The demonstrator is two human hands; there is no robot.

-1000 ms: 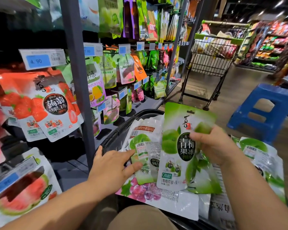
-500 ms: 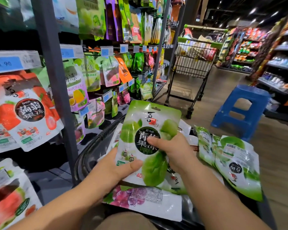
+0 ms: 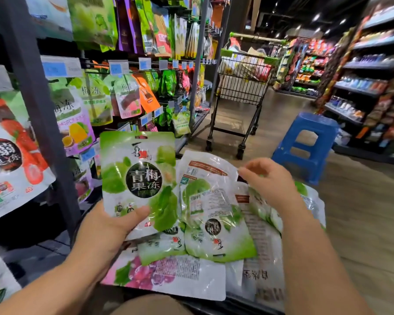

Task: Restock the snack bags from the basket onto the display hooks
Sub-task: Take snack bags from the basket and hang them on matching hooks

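Green bag [image 3: 138,178], one, held by left hand [image 3: 107,226]; right hand [image 3: 266,180] hovering.

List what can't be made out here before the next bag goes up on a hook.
- Price labels, head view: motion blur, figures unreadable.
- Right hand, head view: fingers blurred; whether they pinch a bag is unclear.
- Pile of bags, head view: lower layers covered by upper bags and by the green bag that the left hand holds.
- Display hooks, head view: hidden behind the hanging packs.
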